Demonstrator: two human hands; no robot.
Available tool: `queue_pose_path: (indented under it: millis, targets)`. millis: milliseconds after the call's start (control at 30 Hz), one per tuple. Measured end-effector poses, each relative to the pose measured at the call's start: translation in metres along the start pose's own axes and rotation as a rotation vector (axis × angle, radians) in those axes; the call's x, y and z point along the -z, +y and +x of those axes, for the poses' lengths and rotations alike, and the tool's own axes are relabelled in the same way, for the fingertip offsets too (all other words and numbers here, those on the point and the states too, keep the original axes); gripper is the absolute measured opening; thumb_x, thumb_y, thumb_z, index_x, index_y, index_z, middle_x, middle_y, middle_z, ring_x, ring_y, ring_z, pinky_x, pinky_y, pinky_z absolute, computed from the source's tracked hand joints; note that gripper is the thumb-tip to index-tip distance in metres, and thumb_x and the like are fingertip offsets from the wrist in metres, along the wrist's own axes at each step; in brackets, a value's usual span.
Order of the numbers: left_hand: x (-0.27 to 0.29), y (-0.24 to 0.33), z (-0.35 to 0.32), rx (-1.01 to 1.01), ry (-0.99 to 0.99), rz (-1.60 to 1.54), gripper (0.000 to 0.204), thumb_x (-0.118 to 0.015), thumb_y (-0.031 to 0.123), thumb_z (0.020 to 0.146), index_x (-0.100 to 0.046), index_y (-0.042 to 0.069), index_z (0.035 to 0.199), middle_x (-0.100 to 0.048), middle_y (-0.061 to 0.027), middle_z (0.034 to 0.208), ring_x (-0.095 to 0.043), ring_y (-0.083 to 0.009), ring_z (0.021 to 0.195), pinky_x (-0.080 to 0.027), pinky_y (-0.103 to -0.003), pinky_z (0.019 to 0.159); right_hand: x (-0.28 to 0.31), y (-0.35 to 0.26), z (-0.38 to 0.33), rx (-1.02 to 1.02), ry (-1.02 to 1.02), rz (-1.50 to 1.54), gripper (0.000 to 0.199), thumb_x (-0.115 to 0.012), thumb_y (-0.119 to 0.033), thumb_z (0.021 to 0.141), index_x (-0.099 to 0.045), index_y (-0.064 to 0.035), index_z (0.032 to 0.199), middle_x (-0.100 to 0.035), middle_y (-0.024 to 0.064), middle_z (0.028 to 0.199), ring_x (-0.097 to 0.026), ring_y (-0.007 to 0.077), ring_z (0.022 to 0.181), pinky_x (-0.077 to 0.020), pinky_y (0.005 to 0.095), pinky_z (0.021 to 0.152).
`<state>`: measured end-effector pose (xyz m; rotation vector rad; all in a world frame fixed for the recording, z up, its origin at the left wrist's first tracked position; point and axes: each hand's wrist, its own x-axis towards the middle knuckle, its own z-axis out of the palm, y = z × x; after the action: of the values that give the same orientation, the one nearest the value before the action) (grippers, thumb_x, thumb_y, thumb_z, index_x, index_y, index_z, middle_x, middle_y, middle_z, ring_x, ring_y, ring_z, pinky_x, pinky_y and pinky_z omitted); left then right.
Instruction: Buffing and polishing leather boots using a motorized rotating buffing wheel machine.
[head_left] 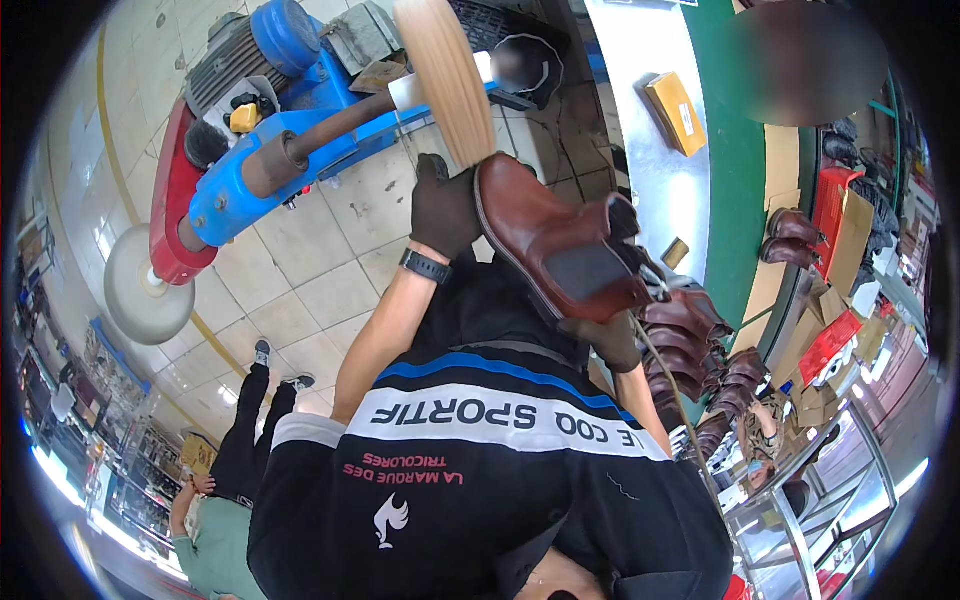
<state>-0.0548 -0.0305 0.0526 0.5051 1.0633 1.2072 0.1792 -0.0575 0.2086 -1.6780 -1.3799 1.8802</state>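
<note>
A reddish-brown ankle boot [535, 225] with a dark elastic side panel lies tilted between my hands, its toe against or very close to the lower edge of a buffing wheel [445, 80]. My left hand [446, 212], in a dark glove, is closed on the toe end along the sole. At the heel, my right hand [608, 340] is also gloved and closed round the boot, its fingers partly hidden beneath. The wheel sits on the shaft of a blue polishing machine [235, 195] with a red belt guard. Whether the wheel spins, I cannot tell.
A pale second wheel [150, 285] hangs at the machine's left end. Right of me are stacked brown boots [680, 350], a metal table [640, 60] with a yellow box [676, 112], and a green surface [735, 200]. A person in green [220, 540] stands behind at left.
</note>
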Motion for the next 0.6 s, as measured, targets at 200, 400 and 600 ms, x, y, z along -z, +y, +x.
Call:
queue_pose_path:
  millis: [200, 400, 600]
  targets:
    - [0.039, -0.015, 0.003, -0.234, -0.321, -0.209, 0.078, -0.027, 0.062, 0.088, -0.032, -0.001, 0.134, -0.041, -0.0161, 0.135, -0.035, -0.0264, 0.127, -0.021, -0.039, 0.108, -0.017, 0.068, 0.026, -0.310, -0.024, 0.468, 0.060, -0.070, -0.010, 0.061, -0.051, -0.0005, 0.117, -0.058, 0.0092, 0.113, -0.056, 0.0207, 0.103, -0.0439, 0.0325, 0.090]
    - [-0.005, 0.061, -0.004, 0.586, 0.107, -1.125, 0.102, -0.034, 0.074, 0.076, -0.024, -0.009, 0.134, -0.027, -0.0229, 0.140, -0.022, -0.0369, 0.131, -0.012, -0.052, 0.108, -0.040, 0.042, -0.001, -0.253, 0.044, 1.202, 0.068, -0.060, -0.008, 0.060, -0.043, 0.0010, 0.125, -0.055, 0.0152, 0.117, -0.054, 0.0282, 0.108, -0.0425, 0.0396, 0.096]
    - [-0.036, 0.062, -0.009, 0.898, -0.234, -1.277, 0.094, -0.028, 0.070, 0.083, -0.025, -0.009, 0.135, -0.030, -0.0206, 0.141, -0.028, -0.0325, 0.130, -0.015, -0.043, 0.110, 0.031, 0.087, -0.023, -0.109, 0.375, 0.329, 0.067, -0.064, -0.009, 0.061, -0.045, 0.0013, 0.124, -0.054, 0.0121, 0.120, -0.053, 0.0231, 0.107, -0.0436, 0.0341, 0.091]
